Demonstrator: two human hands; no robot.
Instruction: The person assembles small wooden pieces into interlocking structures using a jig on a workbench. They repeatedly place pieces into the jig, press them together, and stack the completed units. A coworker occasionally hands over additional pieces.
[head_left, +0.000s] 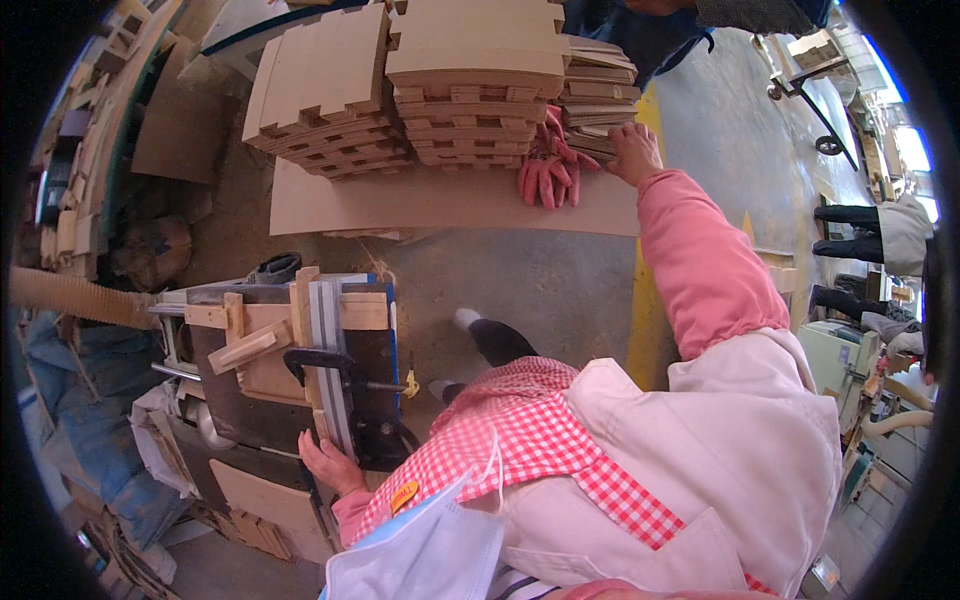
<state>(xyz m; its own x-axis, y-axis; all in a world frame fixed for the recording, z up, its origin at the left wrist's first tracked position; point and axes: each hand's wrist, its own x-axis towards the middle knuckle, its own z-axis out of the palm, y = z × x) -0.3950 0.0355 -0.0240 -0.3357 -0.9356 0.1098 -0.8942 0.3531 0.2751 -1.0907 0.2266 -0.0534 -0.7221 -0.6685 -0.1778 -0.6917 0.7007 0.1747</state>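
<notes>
My right hand (636, 153) reaches forward to a stack of thin wooden boards (597, 90), its fingers and thumb closed about the near right end of the boards. Beside it, pink work gloves (548, 178) hang against the stacks. Two taller stacks of notched wooden panels (480, 45) stand to the left, on a large brown sheet (440, 200). At lower left, my left hand (331, 464) lies with fingers spread at the edge of a machine table (265, 425), by the lower end of a grey metal fence (330, 360). A black clamp (320, 362) crosses that fence.
Wooden strips (250, 345) are fixed on the machine table, and a ribbed hose (80, 292) runs to its left side. Another person's dark clothing (640, 40) shows beyond the stacks. A wheeled cart (815, 100) stands at far right. A yellow line (648, 310) marks the floor.
</notes>
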